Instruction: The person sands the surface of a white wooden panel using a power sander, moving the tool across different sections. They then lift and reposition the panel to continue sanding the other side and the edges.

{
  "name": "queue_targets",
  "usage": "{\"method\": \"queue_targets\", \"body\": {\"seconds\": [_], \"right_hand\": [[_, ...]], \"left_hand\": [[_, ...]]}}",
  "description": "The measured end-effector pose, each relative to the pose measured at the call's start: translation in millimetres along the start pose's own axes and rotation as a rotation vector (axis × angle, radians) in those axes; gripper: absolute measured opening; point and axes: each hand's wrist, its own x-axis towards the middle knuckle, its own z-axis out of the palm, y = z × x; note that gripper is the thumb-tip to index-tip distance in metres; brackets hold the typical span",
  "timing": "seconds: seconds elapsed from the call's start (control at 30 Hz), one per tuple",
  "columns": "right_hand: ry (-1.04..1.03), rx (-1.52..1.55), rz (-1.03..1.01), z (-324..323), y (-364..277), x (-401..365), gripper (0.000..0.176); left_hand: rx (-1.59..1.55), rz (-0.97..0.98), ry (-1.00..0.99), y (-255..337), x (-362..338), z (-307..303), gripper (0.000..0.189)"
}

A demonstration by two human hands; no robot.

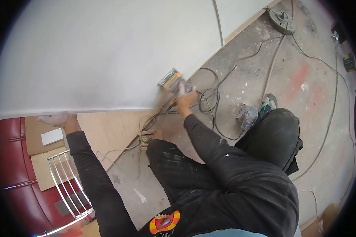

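Note:
A large white panel (106, 59) fills the upper left of the view. My right hand (185, 100) is wrapped round an electric sander (171, 82), whose flat pad end overlaps the panel's edge. Dust covers parts of the tool, and its grip is partly hidden by my fingers. My left hand (58, 119) lies at the panel's near edge, fingers stretched out flat, with part of it hidden by that edge. Beside this hand are a cardboard piece (32, 134) and a small white box (52, 137).
A second, dusty sander (248, 114) sits on the concrete floor by my shoe (268, 103). Looped black cables (209, 94) run across to a cable reel (281, 21). A metal rack (69, 183) and a red padded seat (12, 158) stand at left.

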Motion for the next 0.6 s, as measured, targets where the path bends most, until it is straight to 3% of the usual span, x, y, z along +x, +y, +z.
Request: {"method": "queue_targets", "body": {"seconds": [0.03, 0.07, 0.13, 0.17, 0.23, 0.27, 0.33, 0.47, 0.5, 0.53, 0.6], "right_hand": [[0.013, -0.078, 0.021, 4.3, 32.3, -13.7, 0.05], [0.014, -0.084, 0.025, 3.7, 24.0, -29.4, 0.05], [-0.006, 0.023, 0.299, 1.6, 15.7, -49.0, 0.046], [-0.005, 0.021, 0.305, -0.2, 15.8, -44.2, 0.046], [0.059, 0.014, 0.112, -5.9, 21.1, -20.3, 0.038], [0.041, 0.048, 0.07, -9.0, 33.1, 1.8, 0.036], [0.025, 0.011, 0.014, -21.2, 33.8, 44.2, 0.032], [-0.047, -0.202, -0.103, -45.1, -2.5, 111.8, 0.032], [0.04, -0.196, -0.204, -44.7, -8.0, 123.4, 0.029], [0.126, -0.187, -0.305, -44.0, -8.0, 131.1, 0.026], [0.102, -0.104, -0.243, -46.1, 12.7, 141.3, 0.025]], "left_hand": [[-0.294, -0.092, 0.115, -5.6, 4.1, -1.0, 0.039], [-0.288, -0.097, 0.114, 1.3, 0.5, 1.2, 0.039], [-0.268, -0.084, -0.069, 14.2, -2.8, 4.0, 0.049], [-0.263, -0.086, -0.072, 10.7, -2.6, 3.5, 0.049], [0.157, 0.123, -0.005, 5.0, 1.5, -0.3, 0.058], [0.165, 0.124, -0.004, 9.0, -1.2, 2.5, 0.058], [-0.089, 0.07, 0.003, 21.9, -11.3, 13.0, 0.059], [-0.199, 0.117, 0.051, -17.9, 21.3, -2.8, 0.052], [0.277, 0.591, 0.378, -41.9, 39.7, -6.5, 0.045], [0.291, 0.587, 0.373, -46.4, 42.1, -14.0, 0.045], [0.555, 0.761, 0.514, -48.3, 47.8, -19.9, 0.035]]}}
